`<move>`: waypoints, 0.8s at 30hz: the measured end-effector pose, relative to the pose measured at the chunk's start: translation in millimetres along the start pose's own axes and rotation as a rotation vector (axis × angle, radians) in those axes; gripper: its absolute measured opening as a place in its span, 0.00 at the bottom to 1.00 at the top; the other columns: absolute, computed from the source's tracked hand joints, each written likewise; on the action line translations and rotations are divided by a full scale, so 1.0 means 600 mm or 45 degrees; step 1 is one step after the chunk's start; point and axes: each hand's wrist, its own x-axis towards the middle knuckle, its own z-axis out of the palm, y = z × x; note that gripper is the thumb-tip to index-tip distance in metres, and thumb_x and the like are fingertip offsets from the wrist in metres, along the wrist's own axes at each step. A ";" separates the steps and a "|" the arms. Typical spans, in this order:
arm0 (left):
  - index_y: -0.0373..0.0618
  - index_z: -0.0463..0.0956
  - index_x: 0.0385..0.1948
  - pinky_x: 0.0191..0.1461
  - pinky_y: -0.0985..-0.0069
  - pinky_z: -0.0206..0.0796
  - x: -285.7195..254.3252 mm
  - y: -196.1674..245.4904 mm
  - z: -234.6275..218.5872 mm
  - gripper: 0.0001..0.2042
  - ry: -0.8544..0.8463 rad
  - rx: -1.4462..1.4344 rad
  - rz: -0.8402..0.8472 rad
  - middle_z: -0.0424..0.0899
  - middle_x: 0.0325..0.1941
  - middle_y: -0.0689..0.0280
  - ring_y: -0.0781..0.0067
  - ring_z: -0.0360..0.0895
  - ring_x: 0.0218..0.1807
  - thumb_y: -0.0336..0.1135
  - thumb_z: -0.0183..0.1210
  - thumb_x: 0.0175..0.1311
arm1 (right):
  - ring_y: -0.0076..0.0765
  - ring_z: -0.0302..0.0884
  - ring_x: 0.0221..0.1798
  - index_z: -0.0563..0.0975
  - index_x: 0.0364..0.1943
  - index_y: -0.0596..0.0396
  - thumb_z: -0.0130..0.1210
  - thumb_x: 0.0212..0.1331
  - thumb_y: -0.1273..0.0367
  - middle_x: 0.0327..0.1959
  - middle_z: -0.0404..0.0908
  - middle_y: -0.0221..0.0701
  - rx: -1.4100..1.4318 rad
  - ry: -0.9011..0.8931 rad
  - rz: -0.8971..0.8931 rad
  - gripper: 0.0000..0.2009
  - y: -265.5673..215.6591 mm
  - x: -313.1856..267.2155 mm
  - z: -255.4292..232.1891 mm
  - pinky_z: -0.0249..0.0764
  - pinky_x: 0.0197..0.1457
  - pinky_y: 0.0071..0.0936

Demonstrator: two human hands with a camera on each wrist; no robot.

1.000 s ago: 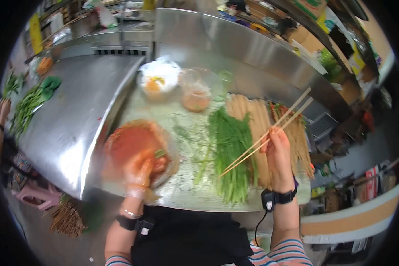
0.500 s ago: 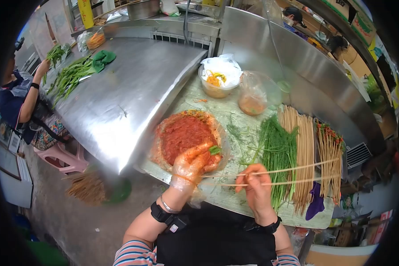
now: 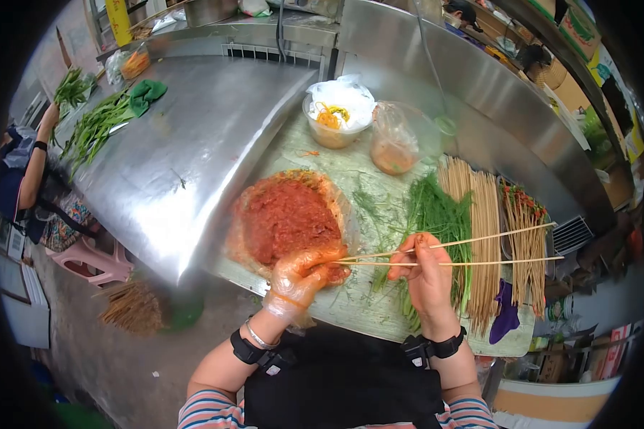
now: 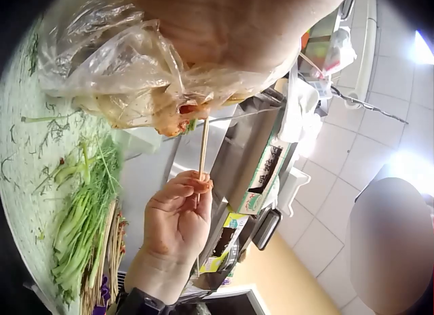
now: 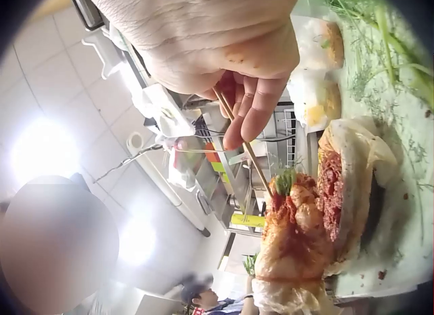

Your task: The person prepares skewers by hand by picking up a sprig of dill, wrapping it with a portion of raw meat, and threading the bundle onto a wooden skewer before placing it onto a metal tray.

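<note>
My left hand (image 3: 298, 280), in a clear plastic glove smeared red, is at the lower right edge of a bowl of red paste (image 3: 288, 214). Its curled fingers hold a bit of green stalk (image 5: 285, 181) with red paste, seen in the right wrist view. Bare, my right hand (image 3: 431, 280) pinches two long wooden skewers (image 3: 495, 263) between thumb and fingers. Their tips meet the gloved fingers of the left hand. Green leafy stalks (image 3: 436, 214) lie just behind the right hand.
Rows of bare skewers (image 3: 485, 236) and filled skewers (image 3: 526, 243) lie right, beside a purple cloth (image 3: 504, 314). Two tubs, one with a white bag (image 3: 342, 100), stand at the back. Across the steel table (image 3: 186, 129), another person's arm (image 3: 34, 168) holds greens.
The right hand has come leftward from over the greens, swinging the skewers level and bringing their tips to the left hand. The left hand has stayed at the bowl's edge, while the head view has shifted.
</note>
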 end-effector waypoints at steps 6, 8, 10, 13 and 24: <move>0.29 0.70 0.49 0.50 0.75 0.74 0.004 -0.002 0.003 0.15 0.029 0.106 0.092 0.76 0.47 0.58 0.66 0.78 0.46 0.16 0.45 0.60 | 0.29 0.79 0.25 0.70 0.35 0.59 0.42 0.68 0.62 0.26 0.79 0.37 -0.054 0.021 0.025 0.13 0.008 0.000 -0.004 0.76 0.29 0.20; 0.29 0.69 0.50 0.49 0.75 0.74 0.006 -0.004 0.006 0.15 0.039 0.071 0.110 0.76 0.46 0.58 0.67 0.78 0.46 0.17 0.46 0.61 | 0.29 0.79 0.25 0.70 0.35 0.59 0.42 0.68 0.62 0.26 0.79 0.37 -0.048 0.024 0.018 0.13 0.008 0.001 -0.003 0.75 0.29 0.20; 0.29 0.69 0.50 0.48 0.75 0.74 0.008 -0.010 0.004 0.15 0.024 -0.017 0.093 0.75 0.45 0.59 0.67 0.78 0.46 0.18 0.47 0.61 | 0.29 0.79 0.25 0.71 0.35 0.59 0.42 0.68 0.62 0.26 0.79 0.37 -0.061 0.029 0.022 0.13 0.009 0.002 -0.003 0.75 0.29 0.20; 0.29 0.69 0.50 0.48 0.74 0.74 0.007 0.004 0.007 0.14 -0.003 0.045 0.098 0.76 0.45 0.58 0.68 0.78 0.45 0.21 0.50 0.63 | 0.29 0.79 0.25 0.71 0.34 0.59 0.42 0.68 0.62 0.26 0.79 0.36 -0.088 0.041 0.030 0.13 0.007 0.003 -0.002 0.75 0.29 0.20; 0.28 0.70 0.48 0.48 0.73 0.74 0.013 -0.010 -0.006 0.14 0.028 -0.179 -0.129 0.78 0.44 0.56 0.65 0.79 0.44 0.25 0.53 0.63 | 0.28 0.79 0.26 0.71 0.35 0.58 0.42 0.68 0.61 0.27 0.78 0.35 -0.210 0.064 0.019 0.14 0.004 0.003 0.003 0.74 0.31 0.20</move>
